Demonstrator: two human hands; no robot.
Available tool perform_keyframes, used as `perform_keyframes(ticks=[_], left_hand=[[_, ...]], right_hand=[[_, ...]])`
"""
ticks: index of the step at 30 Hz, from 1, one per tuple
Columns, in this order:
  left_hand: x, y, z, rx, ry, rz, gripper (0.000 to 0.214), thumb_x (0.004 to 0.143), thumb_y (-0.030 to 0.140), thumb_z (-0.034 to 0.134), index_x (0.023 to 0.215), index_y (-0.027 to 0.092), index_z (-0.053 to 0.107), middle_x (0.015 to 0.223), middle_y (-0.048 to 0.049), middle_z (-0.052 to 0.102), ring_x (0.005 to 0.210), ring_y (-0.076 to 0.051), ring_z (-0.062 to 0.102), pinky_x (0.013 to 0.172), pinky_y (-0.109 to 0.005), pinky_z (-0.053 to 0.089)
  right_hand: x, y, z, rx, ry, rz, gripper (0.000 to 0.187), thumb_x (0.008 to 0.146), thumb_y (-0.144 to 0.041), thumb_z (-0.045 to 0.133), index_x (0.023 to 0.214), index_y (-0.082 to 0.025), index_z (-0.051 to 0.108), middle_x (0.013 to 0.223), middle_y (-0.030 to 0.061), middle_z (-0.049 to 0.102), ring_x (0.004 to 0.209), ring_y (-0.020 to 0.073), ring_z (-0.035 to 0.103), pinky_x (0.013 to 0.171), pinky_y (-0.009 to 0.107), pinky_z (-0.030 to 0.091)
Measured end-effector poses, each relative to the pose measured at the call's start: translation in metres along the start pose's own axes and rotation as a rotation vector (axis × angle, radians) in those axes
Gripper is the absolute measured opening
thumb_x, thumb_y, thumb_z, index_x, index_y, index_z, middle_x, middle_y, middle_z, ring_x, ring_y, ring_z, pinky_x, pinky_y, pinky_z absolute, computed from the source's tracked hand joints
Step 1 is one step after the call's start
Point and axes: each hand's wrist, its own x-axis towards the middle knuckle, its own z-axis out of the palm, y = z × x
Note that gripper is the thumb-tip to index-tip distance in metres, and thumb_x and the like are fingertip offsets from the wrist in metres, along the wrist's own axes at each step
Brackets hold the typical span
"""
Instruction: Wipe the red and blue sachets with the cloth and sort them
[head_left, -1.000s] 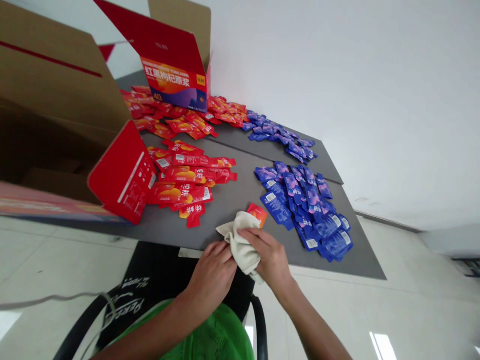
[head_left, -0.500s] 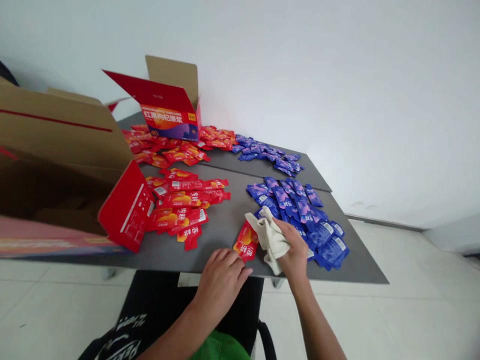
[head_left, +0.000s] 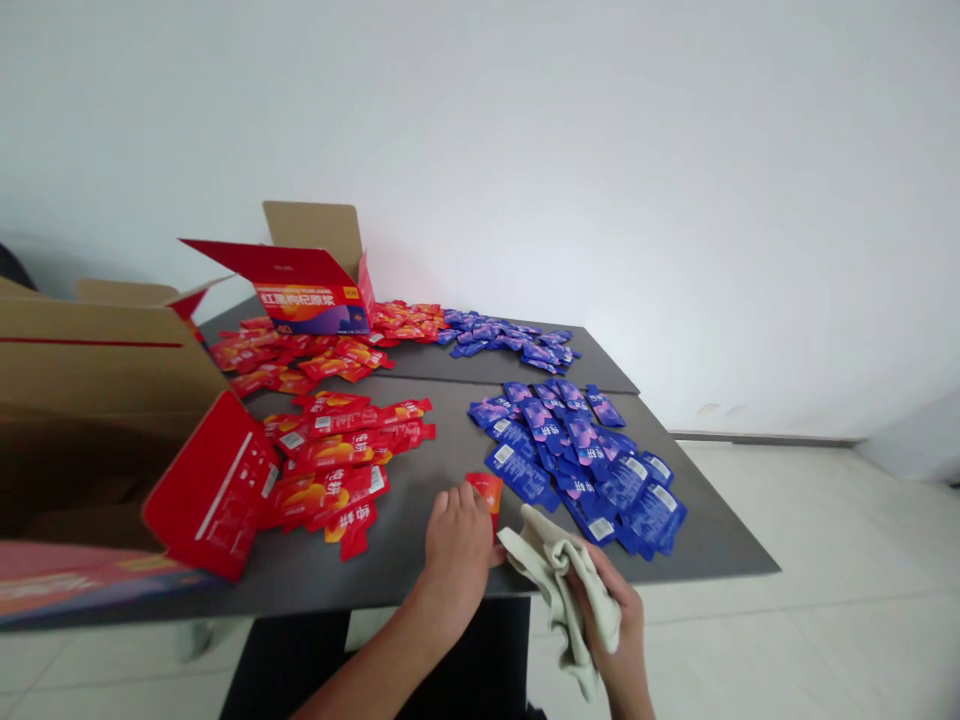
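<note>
My left hand [head_left: 459, 535], fingers curled, is closed over the lower part of a single red pouch [head_left: 487, 490] near the table's front edge; only the pouch's upper part shows. In my right hand [head_left: 619, 625] is a crumpled off-white cloth [head_left: 562, 580], hanging just beyond the front edge. Beyond that hand lies a pile of blue pouches [head_left: 592, 450], overlapping one another. To the left of my left hand, several red pouches [head_left: 337, 450] lie in a loose stack.
A large open carton [head_left: 82, 340] stands at the left, its red flap [head_left: 217, 490] jutting towards the red stack. Further back are a second open carton [head_left: 315, 305], more red pouches [head_left: 409, 322] and more blue pouches [head_left: 517, 335] on the grey table [head_left: 420, 490], near a white wall.
My right hand has drawn the cloth off the red pouch, towards me and past the table edge. My left hand has moved up over the pouch. The camera view has tilted upward.
</note>
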Motion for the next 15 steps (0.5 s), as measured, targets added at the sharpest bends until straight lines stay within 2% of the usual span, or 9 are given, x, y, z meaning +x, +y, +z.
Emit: perform_keyframes(ticks=[3, 5, 8, 11, 15], left_hand=[[0.010, 0.003, -0.012, 0.004, -0.112, -0.029, 0.021, 0.082, 0.019, 0.077, 0.100, 0.009, 0.073, 0.101, -0.0221, 0.072, 0.094, -0.034, 0.071, 0.082, -0.044, 0.054], [0.011, 0.002, -0.018, -0.014, -0.165, -0.045, 0.012, 0.087, 0.021, 0.072, 0.091, 0.011, 0.075, 0.090, -0.0192, 0.074, 0.081, -0.032, 0.074, 0.070, -0.039, 0.055], [0.007, -0.006, -0.026, -0.042, -0.214, -0.056, 0.026, 0.096, 0.027, 0.059, 0.084, 0.013, 0.077, 0.080, -0.0158, 0.075, 0.073, -0.030, 0.076, 0.062, -0.035, 0.054], [-0.001, -0.018, -0.031, -0.056, -0.208, -0.062, 0.034, 0.102, 0.025, 0.047, 0.090, 0.014, 0.077, 0.085, -0.0157, 0.078, 0.080, -0.030, 0.077, 0.066, -0.036, 0.054], [-0.007, -0.038, -0.030, -0.115, -0.172, -0.096, 0.036, 0.105, 0.027, 0.043, 0.089, 0.018, 0.075, 0.088, -0.0103, 0.079, 0.086, -0.026, 0.077, 0.071, -0.032, 0.052]], right_hand=[[-0.001, 0.005, -0.003, 0.011, -0.035, -0.019, 0.027, 0.088, -0.035, 0.073, 0.113, -0.031, 0.081, 0.110, 0.0082, 0.082, 0.100, 0.0354, 0.079, 0.086, 0.047, 0.068], [-0.002, 0.010, -0.005, 0.006, -0.044, -0.020, 0.028, 0.087, -0.035, 0.073, 0.114, -0.032, 0.081, 0.111, 0.0081, 0.082, 0.099, 0.0357, 0.079, 0.086, 0.047, 0.068], [-0.004, 0.017, -0.009, 0.001, -0.071, -0.019, 0.029, 0.088, -0.035, 0.071, 0.116, -0.034, 0.080, 0.112, 0.0082, 0.082, 0.100, 0.0366, 0.079, 0.087, 0.049, 0.067], [-0.006, 0.022, -0.011, 0.016, -0.100, -0.034, 0.032, 0.087, -0.035, 0.070, 0.117, -0.034, 0.079, 0.115, 0.0088, 0.081, 0.104, 0.0385, 0.078, 0.089, 0.051, 0.066], [-0.006, 0.025, -0.013, 0.035, -0.097, -0.048, 0.033, 0.085, -0.036, 0.072, 0.116, -0.034, 0.080, 0.115, 0.0091, 0.081, 0.103, 0.0390, 0.078, 0.086, 0.048, 0.067]])
